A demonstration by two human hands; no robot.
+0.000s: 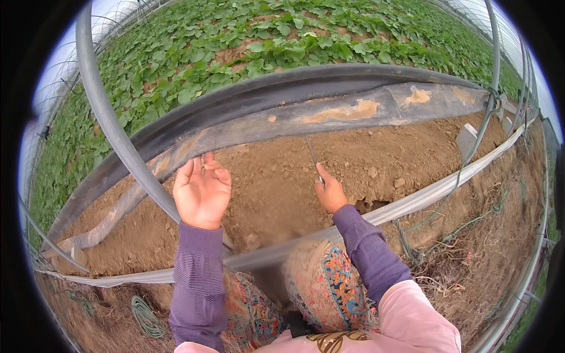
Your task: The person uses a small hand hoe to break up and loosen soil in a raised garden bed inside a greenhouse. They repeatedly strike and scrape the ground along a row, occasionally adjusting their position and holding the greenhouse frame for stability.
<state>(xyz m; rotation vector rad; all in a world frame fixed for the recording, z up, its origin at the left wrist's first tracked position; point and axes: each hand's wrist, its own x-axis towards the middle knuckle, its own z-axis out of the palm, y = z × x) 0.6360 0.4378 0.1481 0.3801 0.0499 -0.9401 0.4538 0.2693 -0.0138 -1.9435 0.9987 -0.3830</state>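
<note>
My left hand (203, 189) is raised palm up, its fingertips at the lower edge of a dark plastic film strip (247, 132); whether they grip the edge is unclear. In my right hand (330, 189) is a thin metal rod or tool (312, 150), pointing away from me, its far tip against the soil just under the film. Patches of dried mud mark the strip. Bare brown soil (269, 185) lies between my hands. Behind the strip runs a rolled dark edge of film (282, 79).
A grey metal hoop pipe (110, 114) slants down beside my left hand. Rolled whitish film (410, 198) crosses near my knees. Green rope (468, 154) hangs at the right, and a rope coil (148, 315) lies lower left. Leafy green plants (291, 48) grow beyond the film.
</note>
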